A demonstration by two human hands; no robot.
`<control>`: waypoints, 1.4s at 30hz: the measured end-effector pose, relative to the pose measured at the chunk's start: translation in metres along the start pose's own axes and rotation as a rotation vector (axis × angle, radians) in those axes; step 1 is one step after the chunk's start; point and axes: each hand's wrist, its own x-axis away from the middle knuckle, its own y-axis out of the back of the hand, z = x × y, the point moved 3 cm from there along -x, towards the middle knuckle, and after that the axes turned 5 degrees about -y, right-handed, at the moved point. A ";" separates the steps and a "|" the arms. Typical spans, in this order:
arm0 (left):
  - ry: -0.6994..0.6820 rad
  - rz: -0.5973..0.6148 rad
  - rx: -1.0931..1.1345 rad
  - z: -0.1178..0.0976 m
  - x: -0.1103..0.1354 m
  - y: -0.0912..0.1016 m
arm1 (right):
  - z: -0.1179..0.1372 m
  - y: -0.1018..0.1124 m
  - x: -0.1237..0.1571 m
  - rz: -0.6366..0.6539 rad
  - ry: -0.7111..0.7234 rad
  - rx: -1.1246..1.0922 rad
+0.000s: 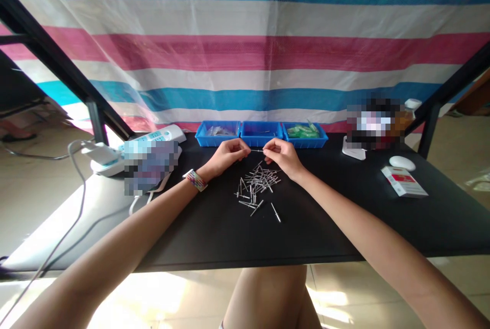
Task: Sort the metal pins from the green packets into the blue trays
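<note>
Above the far part of the black surface (214,239), just in front of the row of blue trays (258,141), we have two bare hands close together; the left hand (229,155) and the right hand (282,156) face each other across a narrow gap; one thin metal pin (256,150) bridges it, lying about level; we mark the left grip as closed, thumb and finger pinched at the pin's left end; we mark the right grip as closed too, pinched at the right end; whether either hand rests on the surface, we cannot tell.

Nearer to us, between the forearms, we log a loose pile of metal pins (264,181), heaped at crossing angles; a single pin (275,212) lies apart at its near right side; a patterned band (195,180) circles the left wrist.

Behind the hands, the left tray holds a clear bag (217,131), the middle one a few thin pieces, too small to name, the right one green packets (304,130); to our left we note a white power strip (153,136) with a white charger (101,151) plugged in, beside a blurred-out object (151,165); to our right, a white rounded item (401,163) sits just behind a white-and-red box (403,182); a striped sheet (245,53) hangs behind everything.
</note>
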 end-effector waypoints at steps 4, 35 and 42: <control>0.002 -0.006 -0.002 0.002 0.000 0.000 | 0.001 0.000 0.001 0.007 0.007 0.003; 0.038 -0.176 0.424 0.013 -0.006 0.010 | 0.016 -0.049 0.024 0.307 0.552 0.968; 0.065 -0.162 0.353 0.013 -0.007 0.008 | 0.008 -0.033 0.015 0.219 0.475 0.914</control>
